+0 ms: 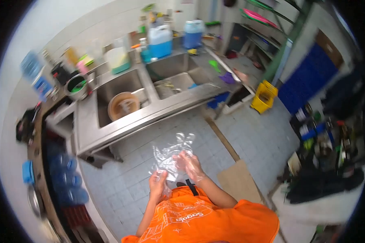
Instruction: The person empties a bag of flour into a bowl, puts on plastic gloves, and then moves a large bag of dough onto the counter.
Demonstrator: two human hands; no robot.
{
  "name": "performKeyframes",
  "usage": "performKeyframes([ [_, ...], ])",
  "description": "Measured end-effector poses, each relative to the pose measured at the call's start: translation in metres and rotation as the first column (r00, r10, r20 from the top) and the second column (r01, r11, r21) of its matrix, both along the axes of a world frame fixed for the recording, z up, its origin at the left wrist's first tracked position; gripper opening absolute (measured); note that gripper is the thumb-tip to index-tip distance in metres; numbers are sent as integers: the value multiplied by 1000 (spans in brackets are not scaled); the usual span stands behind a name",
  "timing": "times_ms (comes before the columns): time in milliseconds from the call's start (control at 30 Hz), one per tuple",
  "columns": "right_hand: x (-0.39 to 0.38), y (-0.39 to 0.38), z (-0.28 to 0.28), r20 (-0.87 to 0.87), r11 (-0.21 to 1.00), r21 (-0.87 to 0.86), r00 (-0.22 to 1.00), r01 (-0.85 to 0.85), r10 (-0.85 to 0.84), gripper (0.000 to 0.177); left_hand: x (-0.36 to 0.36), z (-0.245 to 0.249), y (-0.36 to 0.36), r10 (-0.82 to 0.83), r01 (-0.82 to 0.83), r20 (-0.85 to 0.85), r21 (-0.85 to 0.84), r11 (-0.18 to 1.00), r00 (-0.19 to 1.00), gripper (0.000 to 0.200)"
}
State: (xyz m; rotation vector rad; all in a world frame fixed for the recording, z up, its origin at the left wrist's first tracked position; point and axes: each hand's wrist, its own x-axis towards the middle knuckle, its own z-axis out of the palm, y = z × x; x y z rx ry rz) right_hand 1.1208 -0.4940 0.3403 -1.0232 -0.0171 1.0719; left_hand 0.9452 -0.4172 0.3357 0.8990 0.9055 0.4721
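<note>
Clear thin plastic [166, 158], crinkled and shiny, spreads between my two hands above the tiled floor. My left hand [158, 184] pinches its lower left edge between thumb and fingers. Around my right hand [189, 165] lies clear film that looks like a disposable glove, reaching to the wrist. The fingers of that hand are bent near the right side of the plastic; whether they grip it is blurred. Both hands are in front of an orange shirt [190, 218].
Ahead is a steel double sink [129, 115] with a brown bowl [123, 106] in its left basin. Blue-liquid jugs [160, 42] stand behind it. A yellow bucket [264, 97] is at the right, cardboard [239, 182] on the floor, and large water bottles [71, 178] at the left.
</note>
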Motion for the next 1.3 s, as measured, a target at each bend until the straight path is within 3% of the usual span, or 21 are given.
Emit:
performKeyframes([
  [67, 12, -1, -15, 8, 994, -7, 994, 111, -111, 26, 13, -5, 10, -111, 110, -52, -20, 994, 993, 26],
  [133, 30, 0, -20, -38, 996, 8, 995, 89, -89, 26, 32, 0, 19, -67, 66, -24, -37, 997, 997, 17],
  [167, 40, 0, -21, -41, 997, -14, 996, 76, -76, 28, 42, 8, 23, -88, 85, -23, -93, 992, 996, 17],
  [300, 59, 5, -31, -69, 989, 30, 988, 143, -140, 28, 62, 3, 53, -216, 212, -87, -55, 976, 973, 19],
  [500, 94, 45, -45, -92, 970, -63, 967, 233, -239, 29, 121, -10, 121, -351, 346, -60, -84, 935, 934, 19],
  [567, 110, 62, -49, -90, 978, -58, 974, 202, -206, 29, 148, -12, 143, -353, 366, -139, 87, 926, 925, 19],
  [700, 148, 92, -22, -52, 970, -134, 976, 204, -212, 31, 191, 7, 198, -441, 444, -153, -17, 896, 884, 17],
  [767, 168, 106, -26, -66, 971, -164, 980, 175, -188, 34, 213, -5, 224, -461, 478, -129, 183, 859, 878, 18],
  [933, 200, 126, -13, -50, 941, -218, 960, 258, -275, 31, 259, 6, 271, -504, 517, -135, 86, 852, 853, 16],
  [1000, 205, 130, -10, -49, 921, -244, 944, 305, -326, 29, 275, 4, 279, -531, 532, -71, 214, 819, 845, 17],
  [1033, 205, 131, -8, -60, 908, -258, 933, 329, -355, 28, 281, 11, 283, -548, 556, -92, 145, 818, 831, 17],
  [1100, 206, 131, -13, -72, 893, -268, 917, 361, -392, 27, 290, 3, 293, -599, 610, -120, 170, 774, 792, 16],
  [1167, 208, 135, -10, 188, 846, -396, 933, 357, -306, 31, 298, 2, 299, -648, 668, -162, 162, 726, 744, 16],
  [1200, 209, 137, 2, 184, 845, -397, 933, 359, -310, 31, 303, 0, 299, -651, 671, -165, 160, 724, 741, 16],
  [1233, 208, 137, 15, 612, 652, -610, 790, 450, 27, 38, 308, -3, 299, -672, 668, -92, 263, 696, 735, 15],
  [1267, 208, 143, 43, 745, 414, -659, 472, 627, 472, 44, 312, -5, 298, -694, 652, -20, 363, 666, 720, 14],
  [1300, 208, 150, 65, 745, 416, -660, 475, 626, 468, 44, 315, 1, 297, -694, 654, -26, 364, 664, 719, 14],
])
